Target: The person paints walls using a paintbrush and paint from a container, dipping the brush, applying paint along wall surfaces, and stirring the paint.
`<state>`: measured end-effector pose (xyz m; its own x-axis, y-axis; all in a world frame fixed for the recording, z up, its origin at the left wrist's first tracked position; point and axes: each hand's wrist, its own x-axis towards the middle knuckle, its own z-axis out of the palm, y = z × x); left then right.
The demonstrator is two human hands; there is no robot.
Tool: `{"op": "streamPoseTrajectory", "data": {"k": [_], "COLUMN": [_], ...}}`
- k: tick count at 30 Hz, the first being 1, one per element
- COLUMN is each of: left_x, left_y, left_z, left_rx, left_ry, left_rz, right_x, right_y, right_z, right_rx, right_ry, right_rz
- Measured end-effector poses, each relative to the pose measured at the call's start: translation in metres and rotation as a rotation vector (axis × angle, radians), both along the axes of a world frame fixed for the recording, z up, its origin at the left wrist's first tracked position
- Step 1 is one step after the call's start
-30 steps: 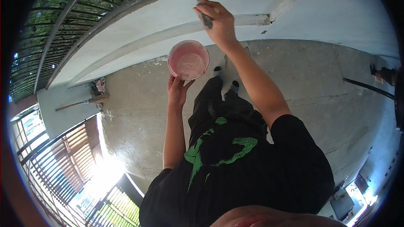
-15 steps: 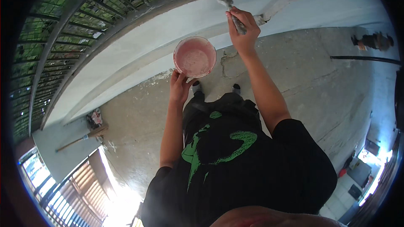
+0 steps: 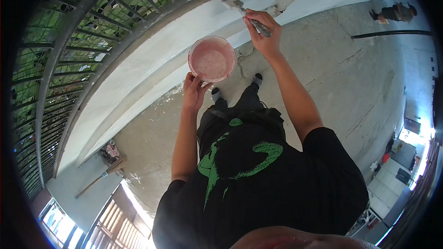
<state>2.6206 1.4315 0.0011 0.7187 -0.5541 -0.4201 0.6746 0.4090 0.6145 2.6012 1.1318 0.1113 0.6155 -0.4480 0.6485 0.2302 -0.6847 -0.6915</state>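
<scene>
My left hand (image 3: 196,93) grips the near rim of a round pinkish bucket (image 3: 212,60), thumb and fingers closed on its edge. The bucket's inside is smeared with pale residue. Up and to the right, my right hand (image 3: 265,33) is wrapped around the handle of a paintbrush (image 3: 233,2). Its pale bristles are at the white face of the low wall (image 3: 184,30), just below the metal railing; blur hides whether they touch it.
A dark metal railing (image 3: 87,27) with greenery behind tops the wall at left. A broom (image 3: 104,175) leans at lower left by a bundle (image 3: 110,151). A dark pole (image 3: 392,33) and a person (image 3: 397,13) are at far right, over the cracked concrete floor (image 3: 323,74).
The brush and my right hand have shifted a little left along the wall. My view has turned slightly, and my feet have changed position. The bucket stays in my left hand.
</scene>
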Motion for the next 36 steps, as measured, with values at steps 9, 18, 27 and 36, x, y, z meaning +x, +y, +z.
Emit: {"op": "streamPoseTrajectory", "data": {"k": [9,18,27,36], "left_x": [-0.008,-0.014,-0.006,-0.006], "left_y": [0.011,0.003,-0.004,-0.043], "left_z": [0.001,0.005,-0.01,0.005], "left_rx": [0.009,-0.022,-0.003,0.022], "left_ry": [-0.004,-0.024,-0.05,-0.039], "left_rz": [0.022,-0.003,-0.043,-0.035], "right_x": [-0.005,0.004,0.003,-0.001], "right_y": [-0.036,-0.047,-0.134,-0.184], "right_z": [0.003,0.004,-0.004,-0.012], "right_rx": [0.526,0.494,0.387,0.414], "right_ry": [-0.241,-0.217,-0.195,-0.137], "right_rz": [0.027,0.143,-0.014,-0.05]}}
